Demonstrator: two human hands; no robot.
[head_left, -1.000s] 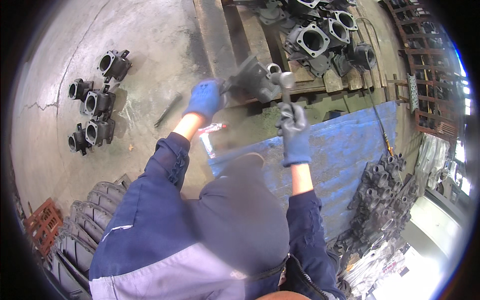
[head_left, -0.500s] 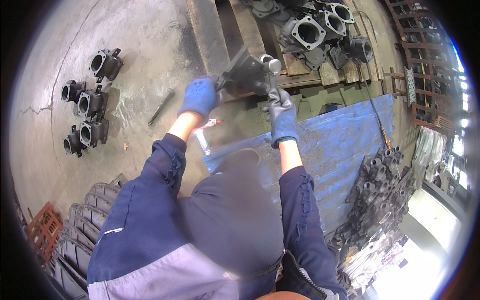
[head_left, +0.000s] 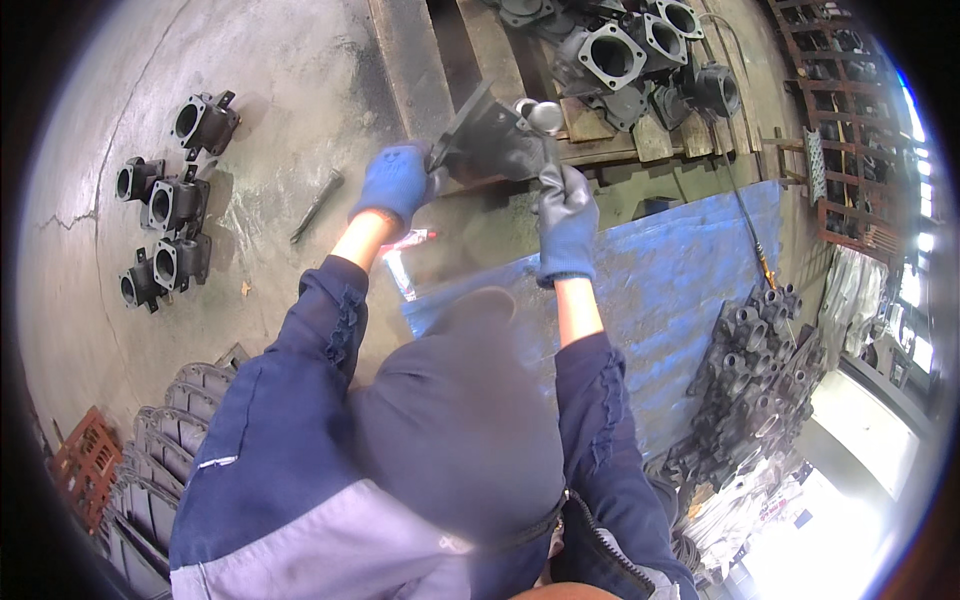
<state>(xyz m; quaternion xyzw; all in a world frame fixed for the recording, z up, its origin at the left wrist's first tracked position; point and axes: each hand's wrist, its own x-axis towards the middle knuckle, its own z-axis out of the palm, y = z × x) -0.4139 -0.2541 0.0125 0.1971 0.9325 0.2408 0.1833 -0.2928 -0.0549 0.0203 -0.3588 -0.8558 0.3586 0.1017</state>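
My left hand (head_left: 392, 187), in a blue work glove with a dark palm, grips the flanged side of a dark grey metal casting (head_left: 490, 145). The casting is held up, tilted, near the pallet's edge. Gloved the same way, my right hand (head_left: 568, 222) is closed around the handle of a hammer. The hammer's shiny round head (head_left: 546, 118) is beside the casting's right end; whether they touch I cannot tell. My fingers under the casting are partly hidden.
A wooden pallet (head_left: 415, 75) carries piled castings (head_left: 612, 57). Several similar castings (head_left: 178, 205) stand on the floor at left, near a dark bar-like tool (head_left: 317, 206). A blue sheet (head_left: 660, 300) lies at right, beside a heap of small castings (head_left: 745, 375).
The hammer head has moved slightly up and away from me beside the casting. Both hands keep their hold, and the whole view has shifted a little.
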